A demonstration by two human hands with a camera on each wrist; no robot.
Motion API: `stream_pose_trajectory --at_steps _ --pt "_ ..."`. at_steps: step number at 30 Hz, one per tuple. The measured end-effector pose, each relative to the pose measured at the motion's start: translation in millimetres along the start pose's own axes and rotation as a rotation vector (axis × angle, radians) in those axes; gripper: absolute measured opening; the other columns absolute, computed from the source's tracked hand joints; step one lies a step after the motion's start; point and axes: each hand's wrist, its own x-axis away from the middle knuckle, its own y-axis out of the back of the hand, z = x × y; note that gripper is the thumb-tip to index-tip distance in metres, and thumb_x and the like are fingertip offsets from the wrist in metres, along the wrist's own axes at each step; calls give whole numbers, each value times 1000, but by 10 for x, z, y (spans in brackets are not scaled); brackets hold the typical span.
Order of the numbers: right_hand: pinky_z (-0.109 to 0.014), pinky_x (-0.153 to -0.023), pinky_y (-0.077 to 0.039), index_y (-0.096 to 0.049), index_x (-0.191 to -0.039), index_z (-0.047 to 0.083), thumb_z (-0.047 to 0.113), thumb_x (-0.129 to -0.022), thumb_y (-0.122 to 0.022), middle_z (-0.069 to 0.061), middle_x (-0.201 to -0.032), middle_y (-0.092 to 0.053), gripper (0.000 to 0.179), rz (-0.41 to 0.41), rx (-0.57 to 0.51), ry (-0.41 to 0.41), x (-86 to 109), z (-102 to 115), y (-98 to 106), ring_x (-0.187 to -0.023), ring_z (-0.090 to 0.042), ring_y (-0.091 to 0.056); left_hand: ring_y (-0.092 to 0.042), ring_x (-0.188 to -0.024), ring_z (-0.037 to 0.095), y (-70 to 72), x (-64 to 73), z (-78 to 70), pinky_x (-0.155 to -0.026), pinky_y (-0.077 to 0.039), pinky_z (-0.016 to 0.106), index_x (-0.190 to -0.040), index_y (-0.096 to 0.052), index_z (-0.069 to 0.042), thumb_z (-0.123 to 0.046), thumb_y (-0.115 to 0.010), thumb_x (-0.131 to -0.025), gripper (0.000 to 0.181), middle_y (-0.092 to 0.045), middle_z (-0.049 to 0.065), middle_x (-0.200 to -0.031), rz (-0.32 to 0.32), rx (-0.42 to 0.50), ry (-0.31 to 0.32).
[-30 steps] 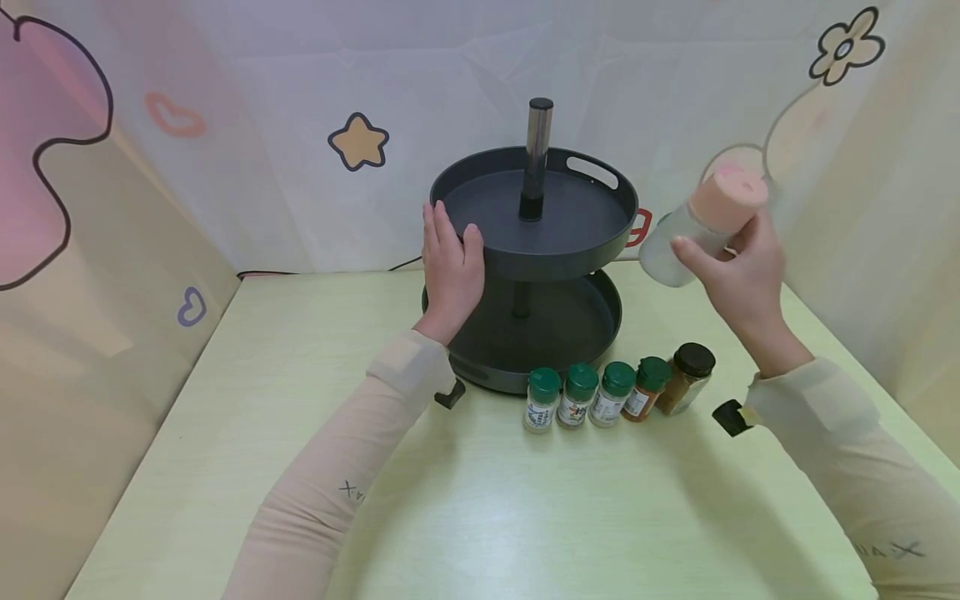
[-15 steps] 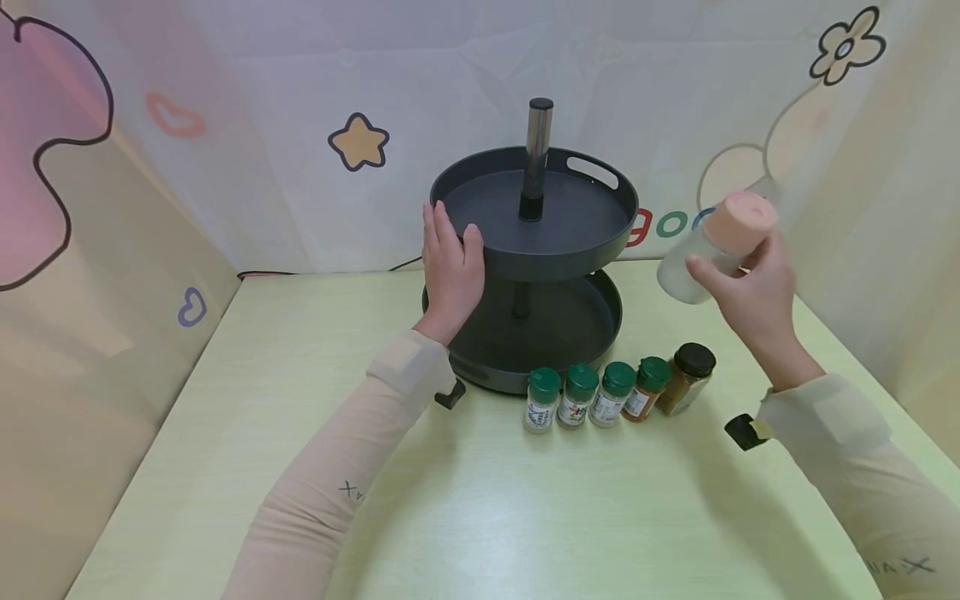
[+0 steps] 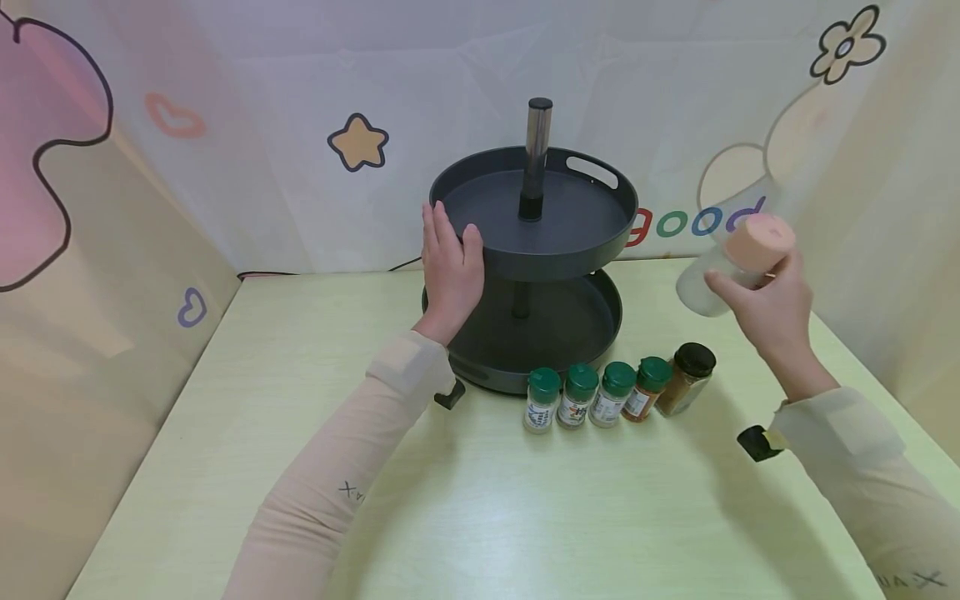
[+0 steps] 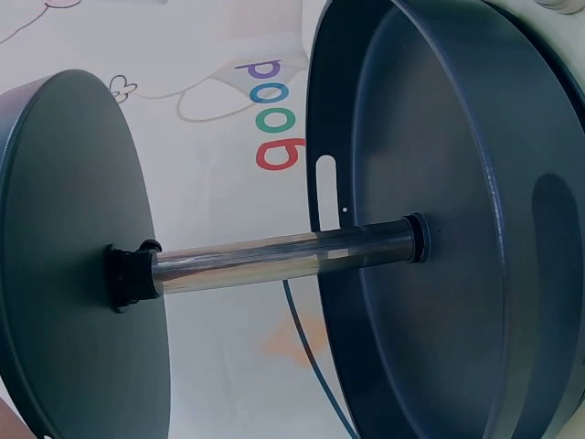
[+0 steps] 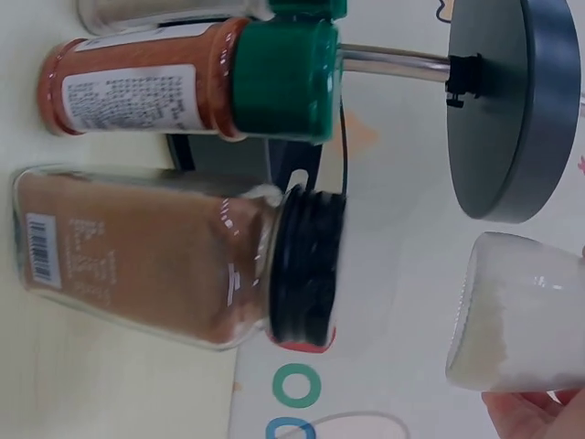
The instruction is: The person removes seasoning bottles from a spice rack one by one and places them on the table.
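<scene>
A two-tier round black tray stand [image 3: 555, 265] with a metal centre post stands at the back of the table. My left hand [image 3: 453, 267] rests against the left outer side of its upper tray, fingers straight. To the right of the stand, my right hand [image 3: 772, 312] holds a clear jar with a pink lid [image 3: 761, 242], tilted and raised over the table. Some pale contents show in the jar [image 5: 521, 315] in the right wrist view. Both trays appear bare in the head view, and the left wrist view looks between them along the post [image 4: 283, 256].
Several small green-capped spice jars [image 3: 577, 396] stand in a row before the stand. At the row's right end is a black-lidded jar of brown powder [image 3: 684, 379]. A printed curtain [image 3: 285, 183] hangs behind the table [image 3: 300, 375], with a thin cable [image 3: 270, 273] along its base.
My right hand has moved right and down with the pink-lidded jar, away from the stand. The left hand and the stand have stayed in place.
</scene>
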Motion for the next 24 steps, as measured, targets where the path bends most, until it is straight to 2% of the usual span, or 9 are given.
stream_pose_trajectory --at_steps 9,15,22,24 --pt "-16 -71 -37 -28 -133 19 36 -75 -64 15 -105 -42 70 16 22 -49 15 -121 71 -88 -2 -43 -2 -138 19 1 -1 7 -111 -10 41 -142 -7 -6 -33 -27 -93 59 2 7 -150 6 6 0" --pt "-17 -73 -37 -27 -133 16 39 -74 -64 17 -103 -40 73 45 42 -104 16 -217 121 -91 -4 -43 -4 -138 20 -1 1 9 -111 -10 42 -142 -7 -5 -32 -27 -93 59 0 9 -150 1 7 -7" --pt "-21 -78 -36 -28 -129 16 43 -74 -64 2 -118 -42 71 65 70 -145 25 -307 158 -103 -12 -41 -4 -138 20 -2 0 7 -111 -10 42 -142 -7 -5 -32 -27 -93 59 0 9 -150 -2 5 -8" --pt "-21 -78 -35 -29 -127 16 43 -74 -64 2 -117 -43 69 72 80 -146 32 -339 162 -104 -14 -41 -5 -138 20 -2 1 4 -111 -10 42 -142 -8 -5 -32 -27 -93 59 -1 9 -150 -3 3 -8"
